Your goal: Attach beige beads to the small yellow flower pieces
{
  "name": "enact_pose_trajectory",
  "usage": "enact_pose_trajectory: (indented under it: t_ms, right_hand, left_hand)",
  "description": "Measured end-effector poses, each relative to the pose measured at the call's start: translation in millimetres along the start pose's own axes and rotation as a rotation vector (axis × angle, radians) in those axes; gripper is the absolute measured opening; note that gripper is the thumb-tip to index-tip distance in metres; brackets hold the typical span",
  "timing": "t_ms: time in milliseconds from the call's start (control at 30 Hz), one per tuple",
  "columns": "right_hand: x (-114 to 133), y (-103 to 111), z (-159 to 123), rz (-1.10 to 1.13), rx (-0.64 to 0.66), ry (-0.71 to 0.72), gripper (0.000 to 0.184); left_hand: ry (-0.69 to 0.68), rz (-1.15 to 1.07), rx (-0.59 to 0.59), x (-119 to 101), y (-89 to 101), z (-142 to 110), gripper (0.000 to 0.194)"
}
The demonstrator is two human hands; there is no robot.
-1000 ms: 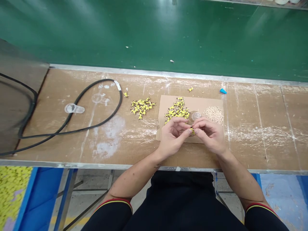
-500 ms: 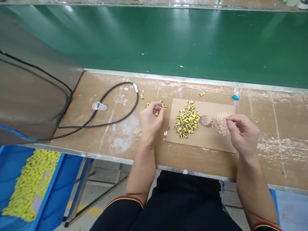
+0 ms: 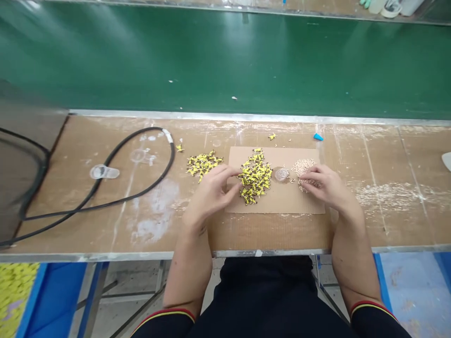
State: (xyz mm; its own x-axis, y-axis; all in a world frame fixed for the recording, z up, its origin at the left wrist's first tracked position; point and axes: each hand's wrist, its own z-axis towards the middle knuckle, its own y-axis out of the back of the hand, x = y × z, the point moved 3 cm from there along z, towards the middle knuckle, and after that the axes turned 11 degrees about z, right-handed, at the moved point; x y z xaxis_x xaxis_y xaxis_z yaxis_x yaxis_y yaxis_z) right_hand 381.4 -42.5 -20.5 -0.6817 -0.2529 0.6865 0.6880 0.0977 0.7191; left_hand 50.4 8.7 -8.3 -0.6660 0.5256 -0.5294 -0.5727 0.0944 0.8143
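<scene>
On a sheet of cardboard (image 3: pixel 275 204) lies a heap of small yellow-and-black pieces (image 3: pixel 256 176). My left hand (image 3: pixel 215 190) is at the heap's left edge, thumb and fingers parted, with nothing visible between them. A second, looser group of the same yellow-and-black pieces (image 3: pixel 202 163) lies beyond that hand, off the cardboard. My right hand (image 3: pixel 326 188) reaches into a pile of tiny beige pieces (image 3: pixel 302 166), its thumb and fingertips slightly apart among them. Between the two piles sits a small round clear dish (image 3: pixel 281 174); its contents are too small to make out.
A black cable (image 3: pixel 137 199) loops over the left of the table, by a clear plastic piece (image 3: pixel 104 172). A small blue cone-shaped piece (image 3: pixel 318 136) lies behind the cardboard. Beyond the table runs a green surface (image 3: pixel 211 61). A blue bin (image 3: pixel 59 291) stands below left.
My left hand has moved from the loose group on the left to the heap on the cardboard. My right hand has lowered into the beige pile, and the view has swung right.
</scene>
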Motion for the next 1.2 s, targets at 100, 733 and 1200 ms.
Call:
enact_pose_trajectory:
  t_ms: [100, 733, 1200]
  right_hand:
    - [4, -4, 2, 0.013, 0.106, 0.006, 0.011]
    - [21, -15, 0, -0.359, 0.029, -0.111, 0.017]
    - [27, -16, -4, -0.475, 0.074, -0.140, 0.019]
  left_hand:
    - [-0.067, 0.035, 0.171, -6, -7.7, 1, 0.015]
    - [0.088, 0.119, 0.162, 4, -7.5, 0, 0.010]
    - [0.080, 0.138, 0.246, 2, -8.7, -1, 0.011]
